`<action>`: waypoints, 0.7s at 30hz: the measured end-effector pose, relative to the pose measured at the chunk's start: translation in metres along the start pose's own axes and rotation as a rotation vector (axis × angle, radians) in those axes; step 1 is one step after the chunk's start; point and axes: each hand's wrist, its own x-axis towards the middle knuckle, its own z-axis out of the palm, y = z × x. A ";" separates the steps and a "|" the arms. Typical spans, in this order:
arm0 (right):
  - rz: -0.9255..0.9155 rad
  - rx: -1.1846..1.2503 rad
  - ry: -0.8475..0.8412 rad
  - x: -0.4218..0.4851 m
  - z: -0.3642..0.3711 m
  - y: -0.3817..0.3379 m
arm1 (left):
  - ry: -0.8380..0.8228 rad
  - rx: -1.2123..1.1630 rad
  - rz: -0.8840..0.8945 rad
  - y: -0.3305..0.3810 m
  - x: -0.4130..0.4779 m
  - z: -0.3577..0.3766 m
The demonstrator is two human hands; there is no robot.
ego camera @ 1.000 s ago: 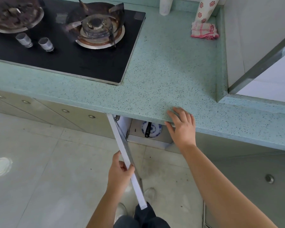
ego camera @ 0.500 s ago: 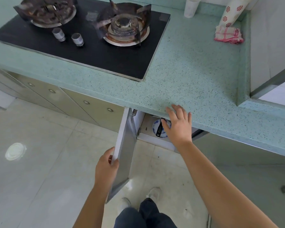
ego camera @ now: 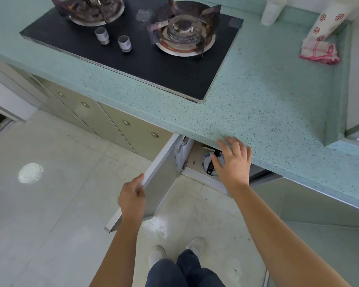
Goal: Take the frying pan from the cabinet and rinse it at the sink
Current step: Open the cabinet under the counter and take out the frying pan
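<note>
**pan_newbie:** So what bites you from here? Left hand [ego camera: 132,198] is clamped on the free edge of the cabinet door [ego camera: 164,172], which is swung out wide. Right hand [ego camera: 234,162] holds nothing, fingers spread loose, right in front of the opening.

**hob_lurker:** Main one imo: inside the cabinet [ego camera: 194,160] what I take for the frying pan handle [ego camera: 211,167], black, lies across a blue-and-white dish [ego camera: 205,162]. Yank it and the dish could ride out and smash on the tiles. The pan body is hidden under the countertop [ego camera: 257,104], so I can't tell what else it sits on. Knuckles could catch that lip too.

**pan_newbie:** Anything else holding stuff?

**hob_lurker:** Just the white cup [ego camera: 270,11] way back past the gas hob [ego camera: 133,59], contents not visible. No sink in shot, so I'd say rinsing is a ways off.
</note>
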 end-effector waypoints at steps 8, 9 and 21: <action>-0.005 0.005 0.043 -0.003 0.004 0.002 | 0.028 0.037 0.014 0.001 0.001 -0.001; -0.001 0.006 0.047 -0.003 0.005 0.002 | 0.034 0.046 0.015 0.001 0.002 -0.001; -0.031 0.064 0.128 -0.028 -0.002 0.001 | 0.032 0.104 0.614 0.037 -0.013 0.019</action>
